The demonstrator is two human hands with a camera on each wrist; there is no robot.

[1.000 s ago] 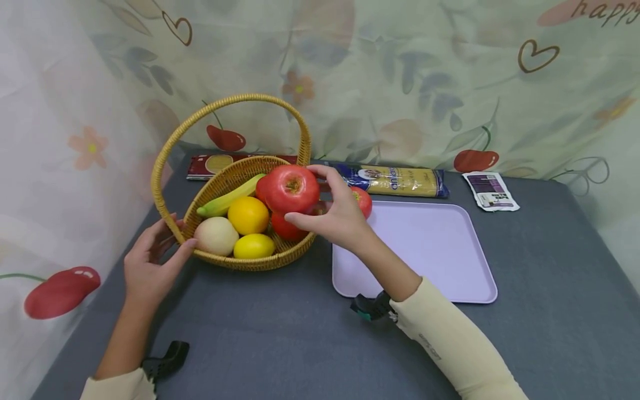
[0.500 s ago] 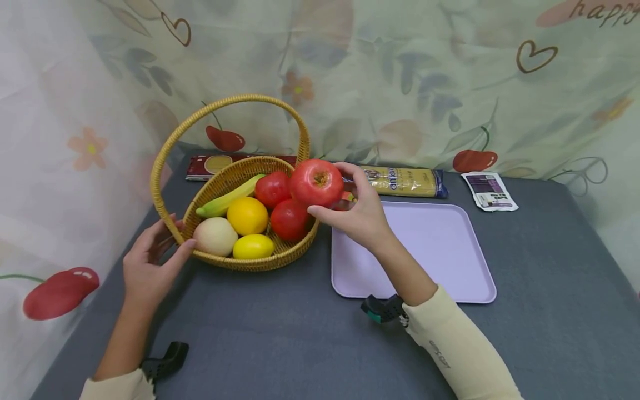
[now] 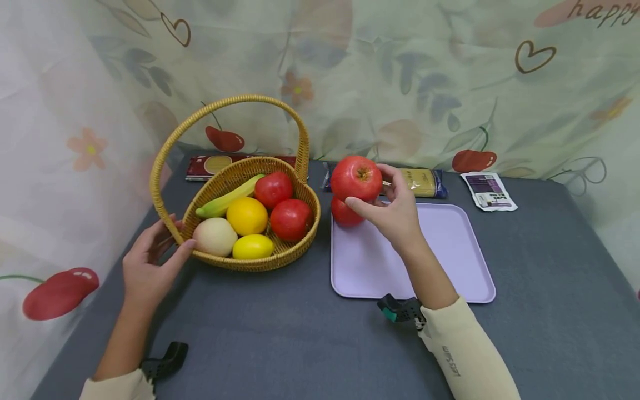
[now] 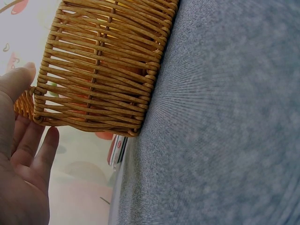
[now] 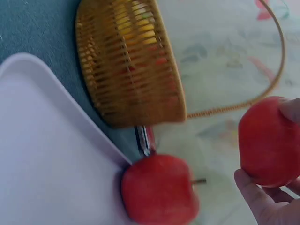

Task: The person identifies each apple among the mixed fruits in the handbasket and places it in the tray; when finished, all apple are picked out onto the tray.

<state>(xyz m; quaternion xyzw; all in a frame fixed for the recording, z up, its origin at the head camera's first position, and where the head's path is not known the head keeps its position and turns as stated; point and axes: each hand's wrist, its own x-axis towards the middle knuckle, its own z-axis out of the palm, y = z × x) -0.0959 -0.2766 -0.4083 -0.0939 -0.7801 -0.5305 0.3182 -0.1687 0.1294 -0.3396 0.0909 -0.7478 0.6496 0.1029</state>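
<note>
head view: right hand (image 3: 395,219) grips a pomegranate (image 3: 356,178), held up clear of the red apple (image 3: 346,214), which sits at the far left corner of the lilac tray (image 3: 410,266). left hand (image 3: 150,264) pinches the basket (image 3: 250,266) at its rim. looks partway: one fruit at the tray, one in hand, banana (image 3: 229,196), orange (image 3: 247,216), lemon (image 3: 253,247), pale round fruit (image 3: 215,236) and two red fruits (image 3: 291,220) left in the basket.

Indoor nook: grey table (image 3: 280,333), floral drapes (image 3: 350,83) around
</note>
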